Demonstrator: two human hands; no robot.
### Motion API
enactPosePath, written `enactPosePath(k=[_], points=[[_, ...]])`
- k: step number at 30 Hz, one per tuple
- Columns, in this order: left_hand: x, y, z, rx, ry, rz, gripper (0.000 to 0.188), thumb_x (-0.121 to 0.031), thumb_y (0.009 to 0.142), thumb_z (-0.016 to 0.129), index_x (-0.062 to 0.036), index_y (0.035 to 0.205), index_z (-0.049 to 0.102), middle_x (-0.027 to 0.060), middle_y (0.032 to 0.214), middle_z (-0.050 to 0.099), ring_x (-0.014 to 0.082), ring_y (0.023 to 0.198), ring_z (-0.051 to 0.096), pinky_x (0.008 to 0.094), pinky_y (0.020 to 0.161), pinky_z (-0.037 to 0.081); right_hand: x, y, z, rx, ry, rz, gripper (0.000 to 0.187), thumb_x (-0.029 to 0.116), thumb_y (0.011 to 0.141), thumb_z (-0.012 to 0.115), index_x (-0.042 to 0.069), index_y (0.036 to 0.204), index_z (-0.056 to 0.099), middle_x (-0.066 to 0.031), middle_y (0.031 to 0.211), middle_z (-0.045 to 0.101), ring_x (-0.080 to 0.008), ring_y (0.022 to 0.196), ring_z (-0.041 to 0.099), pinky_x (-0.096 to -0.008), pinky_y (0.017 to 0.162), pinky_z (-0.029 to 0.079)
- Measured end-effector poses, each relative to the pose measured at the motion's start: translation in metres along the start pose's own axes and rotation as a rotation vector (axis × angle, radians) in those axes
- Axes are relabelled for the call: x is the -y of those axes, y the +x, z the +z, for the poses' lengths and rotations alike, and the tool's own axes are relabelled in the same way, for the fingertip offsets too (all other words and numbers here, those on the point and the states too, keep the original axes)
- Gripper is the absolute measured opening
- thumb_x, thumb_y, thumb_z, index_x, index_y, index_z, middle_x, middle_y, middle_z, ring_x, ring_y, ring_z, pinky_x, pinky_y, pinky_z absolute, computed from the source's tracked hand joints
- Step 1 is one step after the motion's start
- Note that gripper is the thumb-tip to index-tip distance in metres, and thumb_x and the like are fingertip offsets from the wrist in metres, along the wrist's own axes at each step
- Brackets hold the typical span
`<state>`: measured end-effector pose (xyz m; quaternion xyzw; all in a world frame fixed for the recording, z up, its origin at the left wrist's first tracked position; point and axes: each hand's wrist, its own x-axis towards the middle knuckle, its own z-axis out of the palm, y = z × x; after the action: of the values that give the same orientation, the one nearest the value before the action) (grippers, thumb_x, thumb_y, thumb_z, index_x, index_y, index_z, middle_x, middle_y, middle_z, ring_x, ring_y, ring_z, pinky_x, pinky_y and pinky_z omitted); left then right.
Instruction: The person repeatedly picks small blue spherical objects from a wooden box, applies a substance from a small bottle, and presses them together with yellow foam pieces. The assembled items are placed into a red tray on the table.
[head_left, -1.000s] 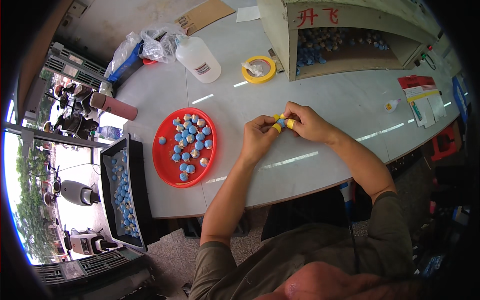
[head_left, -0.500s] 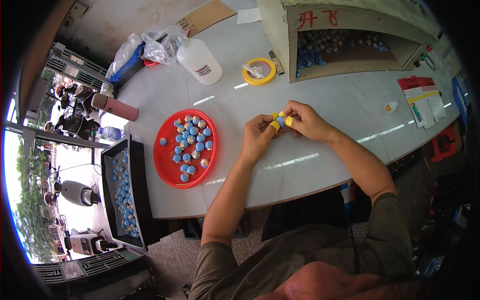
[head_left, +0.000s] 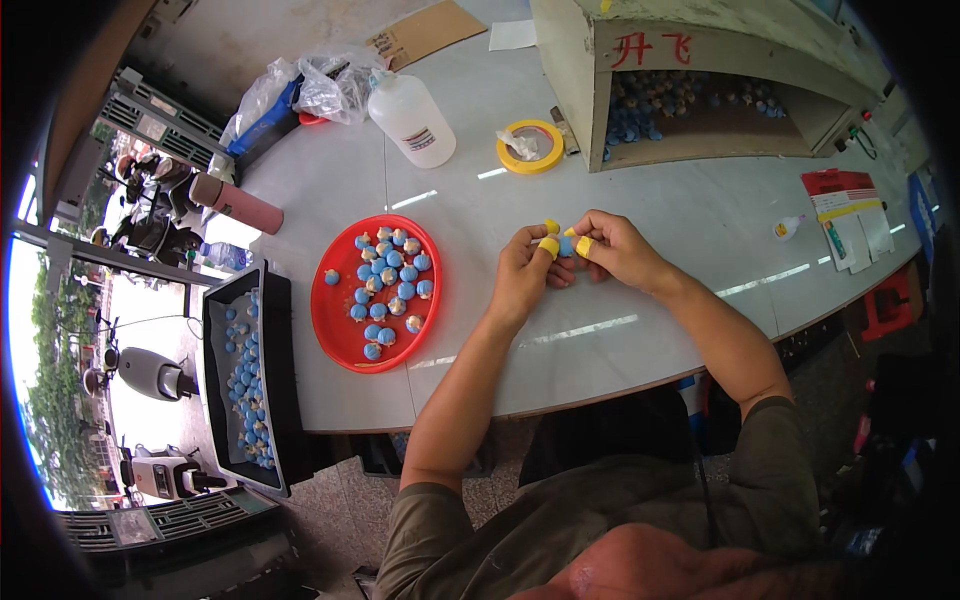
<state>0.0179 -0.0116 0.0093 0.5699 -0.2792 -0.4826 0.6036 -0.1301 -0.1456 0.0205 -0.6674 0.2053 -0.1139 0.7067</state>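
Observation:
Over the middle of the table, my left hand (head_left: 522, 268) and my right hand (head_left: 625, 255) meet at the fingertips around a small blue ball-like piece (head_left: 566, 246). Yellow wraps cover several of my fingertips. Both hands are closed on the piece in a pinch, and the fingers hide part of it. To the left of my left hand lies a round red plate (head_left: 335, 322). It carries several small blue balls with cream-coloured parts (head_left: 379, 266), one of them apart from the others near the plate's left rim.
A black bin (head_left: 282, 400) with similar balls stands at the table's left edge. Farther back are a white plastic bottle (head_left: 412, 122), yellow tape roll (head_left: 531, 147), pink flask (head_left: 237, 204) and a box-like cabinet (head_left: 565, 80) holding more blue pieces. Right: small bottle (head_left: 787, 228), red-and-white packet (head_left: 846, 215).
The whole view has shifted slightly. My hands stay together on the blue piece, with only a small change in how the fingers sit around it.

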Motion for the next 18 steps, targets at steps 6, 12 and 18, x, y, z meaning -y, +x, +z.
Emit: enactPosePath(k=[6, 12, 18], points=[[-0.004, -0.006, 0.001, -0.116, -0.104, 0.06, 0.037, -0.026, 0.102, 0.062, 0.0027, 0.124, 0.053, 0.0133, 0.104, 0.069, 0.0211, 0.094, 0.072, 0.0286, 0.077, 0.057, 0.0, -0.003, 0.005, -0.052, 0.051, -0.052, 0.016, 0.01, 0.1, 0.057, 0.002, 0.113, 0.06, -0.0021, 0.087, 0.063, -0.0063, 0.068, 0.057, -0.0219, 0.062, 0.049], [-0.034, -0.004, -0.046, -0.679, -1.021, 0.387, 0.047, -0.032, 0.109, 0.029, 0.0052, 0.133, 0.045, 0.0202, 0.139, 0.054, 0.0319, 0.13, 0.056, 0.0356, 0.103, 0.057, -0.003, 0.001, -0.011, -0.221, 0.068, -0.059, 0.015, 0.009, 0.1, 0.055, 0.003, 0.112, 0.059, -0.0023, 0.088, 0.061, -0.0065, 0.068, 0.055, -0.0228, 0.062, 0.046], [-0.035, -0.009, -0.032, -0.648, -0.936, 0.369, 0.067, -0.048, 0.107, 0.022, 0.0033, 0.149, 0.033, 0.0184, 0.144, 0.053, 0.0311, 0.131, 0.055, 0.0371, 0.103, 0.055, -0.005, 0.012, -0.026, -0.449, 0.163, -0.131, 0.016, 0.005, 0.096, 0.055, 0.001, 0.11, 0.059, -0.0031, 0.087, 0.061, -0.0079, 0.066, 0.054, -0.0246, 0.06, 0.045]])
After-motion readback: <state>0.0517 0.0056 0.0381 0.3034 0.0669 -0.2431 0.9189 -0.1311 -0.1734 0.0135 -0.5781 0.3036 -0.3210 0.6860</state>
